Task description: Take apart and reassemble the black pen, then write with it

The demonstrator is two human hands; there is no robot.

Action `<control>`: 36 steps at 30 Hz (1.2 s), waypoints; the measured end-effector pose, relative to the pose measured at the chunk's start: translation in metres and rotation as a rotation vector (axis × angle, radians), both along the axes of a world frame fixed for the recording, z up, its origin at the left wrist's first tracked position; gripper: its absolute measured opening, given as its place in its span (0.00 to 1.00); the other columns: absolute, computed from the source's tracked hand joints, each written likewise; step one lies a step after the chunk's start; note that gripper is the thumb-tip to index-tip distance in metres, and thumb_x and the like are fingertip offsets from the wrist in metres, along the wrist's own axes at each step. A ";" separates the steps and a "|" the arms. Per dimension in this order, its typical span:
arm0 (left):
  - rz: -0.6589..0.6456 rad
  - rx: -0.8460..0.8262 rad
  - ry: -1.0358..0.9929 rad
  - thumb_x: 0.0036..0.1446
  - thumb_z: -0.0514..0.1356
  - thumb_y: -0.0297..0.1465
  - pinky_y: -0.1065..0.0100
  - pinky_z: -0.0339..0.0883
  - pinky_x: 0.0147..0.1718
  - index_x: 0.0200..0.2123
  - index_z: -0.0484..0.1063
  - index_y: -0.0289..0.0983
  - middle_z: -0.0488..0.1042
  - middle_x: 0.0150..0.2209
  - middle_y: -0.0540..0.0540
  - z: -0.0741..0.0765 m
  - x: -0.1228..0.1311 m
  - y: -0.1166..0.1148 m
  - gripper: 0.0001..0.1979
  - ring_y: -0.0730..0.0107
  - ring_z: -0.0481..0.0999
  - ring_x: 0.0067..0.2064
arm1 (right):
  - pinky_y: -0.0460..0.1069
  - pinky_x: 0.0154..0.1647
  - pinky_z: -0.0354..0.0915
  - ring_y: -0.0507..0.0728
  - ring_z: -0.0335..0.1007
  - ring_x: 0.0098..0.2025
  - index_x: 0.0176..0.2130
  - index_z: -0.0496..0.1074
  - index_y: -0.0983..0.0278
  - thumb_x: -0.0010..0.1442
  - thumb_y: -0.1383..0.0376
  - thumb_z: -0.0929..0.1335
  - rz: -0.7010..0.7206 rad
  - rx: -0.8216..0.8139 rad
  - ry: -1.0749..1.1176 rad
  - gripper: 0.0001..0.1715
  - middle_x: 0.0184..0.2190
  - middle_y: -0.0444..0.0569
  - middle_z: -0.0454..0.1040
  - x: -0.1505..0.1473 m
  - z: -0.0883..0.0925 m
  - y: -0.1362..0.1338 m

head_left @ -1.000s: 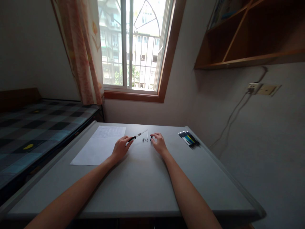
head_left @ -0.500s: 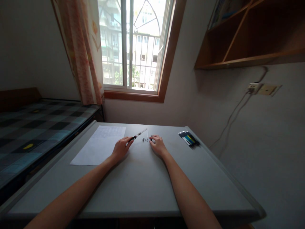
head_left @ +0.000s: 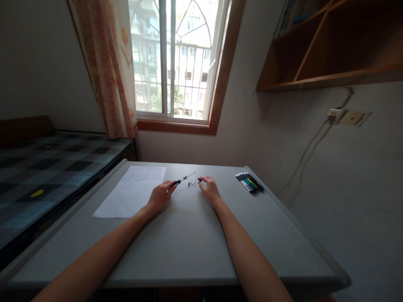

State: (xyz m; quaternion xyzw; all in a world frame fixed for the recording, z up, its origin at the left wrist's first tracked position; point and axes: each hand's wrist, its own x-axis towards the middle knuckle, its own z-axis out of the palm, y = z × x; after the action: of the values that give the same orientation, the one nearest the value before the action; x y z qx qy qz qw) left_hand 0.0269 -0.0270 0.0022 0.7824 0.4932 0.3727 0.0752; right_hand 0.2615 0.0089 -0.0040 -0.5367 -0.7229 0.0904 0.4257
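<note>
My left hand (head_left: pixel 161 193) is closed on a pen (head_left: pixel 182 179) with a black grip and a clear end that points up and right. My right hand (head_left: pixel 209 188) pinches a small black piece (head_left: pixel 200 182) between thumb and fingertips. Between the hands, a thin clear rod (head_left: pixel 194 179) and tiny grey parts (head_left: pixel 190 184) lie on the desk. A sheet of paper (head_left: pixel 126 195) lies beneath and left of my left hand.
On the right of the desk (head_left: pixel 176 247) lies a row of several pens (head_left: pixel 250 183). A bed (head_left: pixel 56 167) stands at the left, a window is ahead, and a shelf (head_left: pixel 315 84) hangs at the upper right.
The pen in my left hand has tilted slightly lower. My right hand has shifted a little to the right and up, with the small black piece still at its fingertips.
</note>
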 end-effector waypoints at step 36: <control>-0.052 -0.052 0.092 0.60 0.47 0.38 0.74 0.61 0.30 0.45 0.70 0.42 0.71 0.34 0.49 0.002 0.001 -0.004 0.16 0.74 0.70 0.29 | 0.46 0.25 0.59 0.54 0.71 0.25 0.28 0.69 0.67 0.38 0.53 0.73 0.001 -0.138 0.952 0.23 0.24 0.49 0.75 0.000 0.014 0.003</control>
State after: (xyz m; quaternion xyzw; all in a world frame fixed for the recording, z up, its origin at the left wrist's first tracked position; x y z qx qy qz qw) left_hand 0.0278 -0.0309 0.0042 0.8091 0.4851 0.3213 0.0824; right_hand 0.2619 0.0124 0.0097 -0.4626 -0.4402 0.3740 0.6726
